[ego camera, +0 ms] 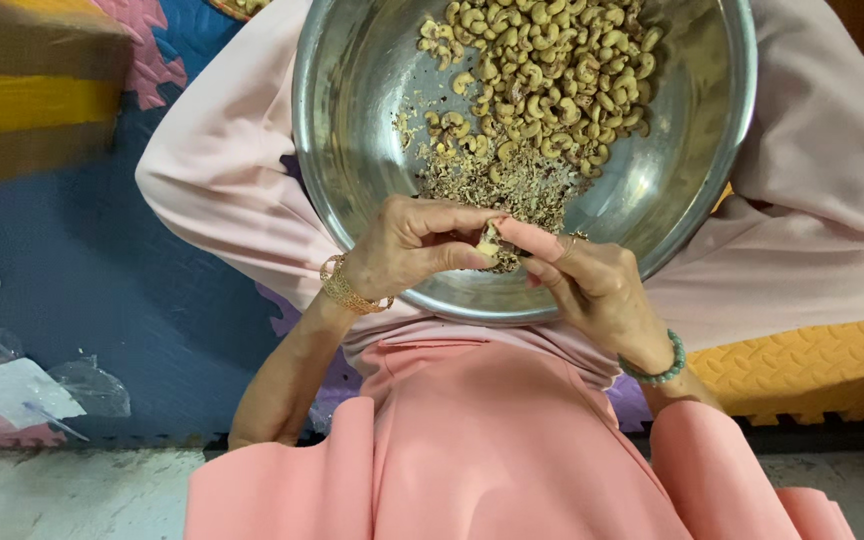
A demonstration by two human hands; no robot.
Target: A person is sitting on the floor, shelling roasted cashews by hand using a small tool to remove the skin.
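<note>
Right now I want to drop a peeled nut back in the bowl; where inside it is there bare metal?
Bare metal shows along the left wall of the bowl and the right wall beyond the cashew pile. The middle is crowded with cashews, the near part with husk crumbs, and both hands, left and right, fill the near rim.

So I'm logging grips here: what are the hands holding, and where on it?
A single pale cashew nut, pinched at its sides between fingertips of the left hand and right hand, above the steel bowl.
</note>
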